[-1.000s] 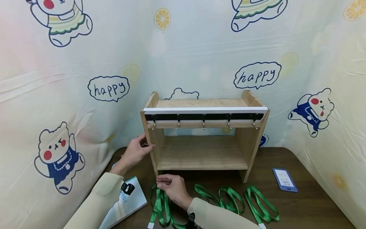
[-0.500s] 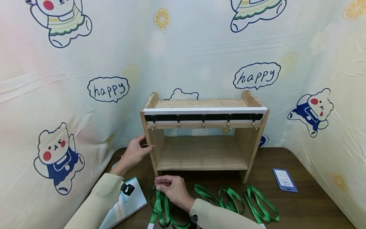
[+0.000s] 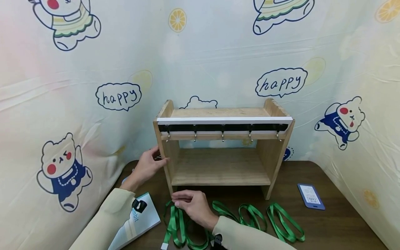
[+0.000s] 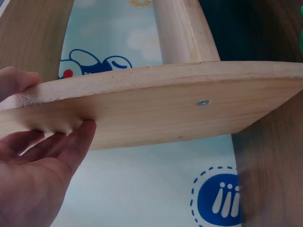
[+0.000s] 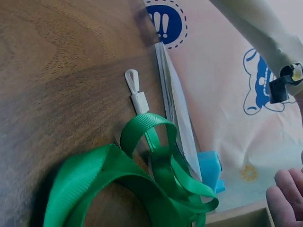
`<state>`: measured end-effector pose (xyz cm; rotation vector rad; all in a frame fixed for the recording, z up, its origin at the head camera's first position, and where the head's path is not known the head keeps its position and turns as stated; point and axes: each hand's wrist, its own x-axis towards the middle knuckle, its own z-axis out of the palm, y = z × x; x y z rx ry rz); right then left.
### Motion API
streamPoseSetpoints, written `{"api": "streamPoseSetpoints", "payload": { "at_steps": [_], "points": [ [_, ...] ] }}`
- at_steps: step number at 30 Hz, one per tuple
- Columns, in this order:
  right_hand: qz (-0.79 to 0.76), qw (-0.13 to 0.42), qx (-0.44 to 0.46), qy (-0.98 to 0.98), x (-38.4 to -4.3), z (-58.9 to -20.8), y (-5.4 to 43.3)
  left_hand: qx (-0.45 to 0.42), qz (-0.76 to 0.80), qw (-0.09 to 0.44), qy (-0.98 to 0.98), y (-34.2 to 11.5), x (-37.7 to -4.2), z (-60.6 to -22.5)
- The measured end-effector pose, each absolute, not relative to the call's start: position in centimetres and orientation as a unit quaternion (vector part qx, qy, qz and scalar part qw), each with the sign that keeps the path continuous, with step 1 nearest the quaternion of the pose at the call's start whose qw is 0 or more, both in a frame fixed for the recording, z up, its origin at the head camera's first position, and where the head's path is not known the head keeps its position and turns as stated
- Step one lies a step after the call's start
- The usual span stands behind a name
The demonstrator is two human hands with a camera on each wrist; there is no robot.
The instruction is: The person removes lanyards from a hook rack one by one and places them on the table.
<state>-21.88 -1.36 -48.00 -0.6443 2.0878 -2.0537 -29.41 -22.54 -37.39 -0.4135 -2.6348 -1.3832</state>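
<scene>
A wooden shelf unit (image 3: 218, 170) stands on the dark table, with a black strip (image 3: 209, 127) of several silver hooks along its upper front. My left hand (image 3: 148, 169) grips its left side panel, thumb on the front edge; in the left wrist view the fingers (image 4: 75, 137) lie along the outer face of that panel (image 4: 151, 113). Low by the shelf's left front foot, my right hand (image 3: 193, 206) brings thumb and fingertips together at the upper end of a looped green lanyard (image 5: 85, 175). Its fingers are hidden in the right wrist view. A white clip (image 5: 140, 101) ends the lanyard.
More green lanyards (image 3: 251, 218) lie looped along the table front, right of my right hand. A blue card holder (image 3: 311, 196) lies flat at the far right. A white-and-blue box (image 3: 137, 222) sits under my left forearm. A patterned curtain (image 3: 218, 59) closes off the back.
My right hand shifts slightly left and then back right, beside the lanyard's upper end. The left hand, the shelf and the lanyard loops stay as they were.
</scene>
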Motion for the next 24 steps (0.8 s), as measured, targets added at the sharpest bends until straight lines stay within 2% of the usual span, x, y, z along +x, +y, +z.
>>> {"api": "streamPoseSetpoints", "payload": {
  "at_steps": [10, 24],
  "points": [
    [-0.68, 0.049, -0.223, 0.697, -21.9, -46.5, 1.2, -0.136, -0.454, 0.066, -0.878, -22.5, -29.4, -37.3],
    [-0.658, 0.047, -0.223, 0.718, -22.0, -44.9, 5.1, -0.127, -0.454, 0.062, -0.88, -22.4, -29.3, -37.2]
  ]
}}
